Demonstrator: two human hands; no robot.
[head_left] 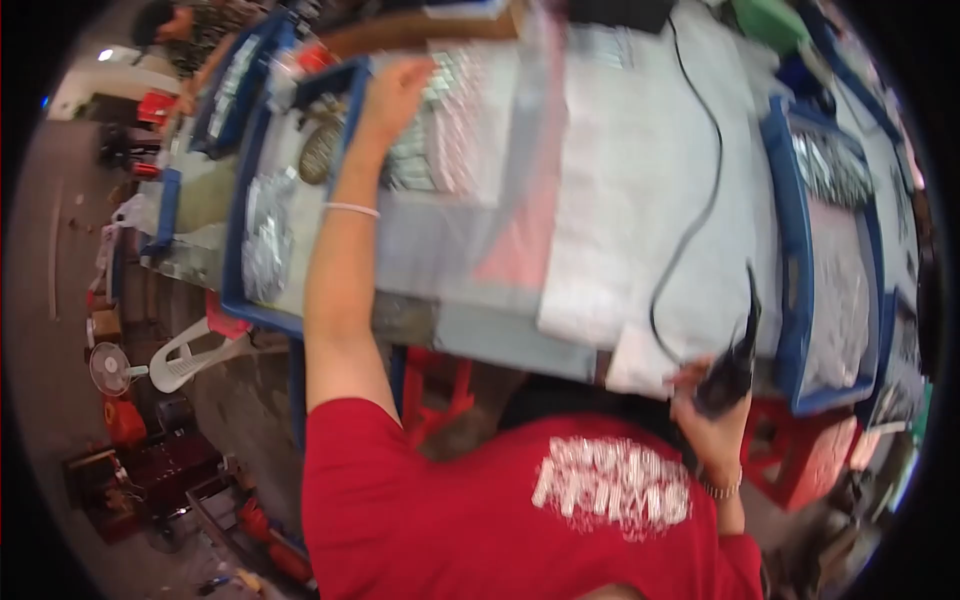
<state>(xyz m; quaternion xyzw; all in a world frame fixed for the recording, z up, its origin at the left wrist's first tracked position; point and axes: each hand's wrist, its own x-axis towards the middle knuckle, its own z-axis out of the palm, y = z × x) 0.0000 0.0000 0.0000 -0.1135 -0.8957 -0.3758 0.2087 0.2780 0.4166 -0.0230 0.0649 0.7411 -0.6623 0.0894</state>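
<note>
Black tool [730,378] is gripped by the right hand [712,425], cord [717,150] best kept slack; whether packets [460,130] are pinched by the left hand [397,95] cannot be told.

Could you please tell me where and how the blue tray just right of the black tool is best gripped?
I would grip the blue tray by its raised rim, at the left wall and near end, coming from the near left. The left wall seems to have an oblong opening for fingers, while a second tray crowds the right side. The right hand holds the black tool.
</note>
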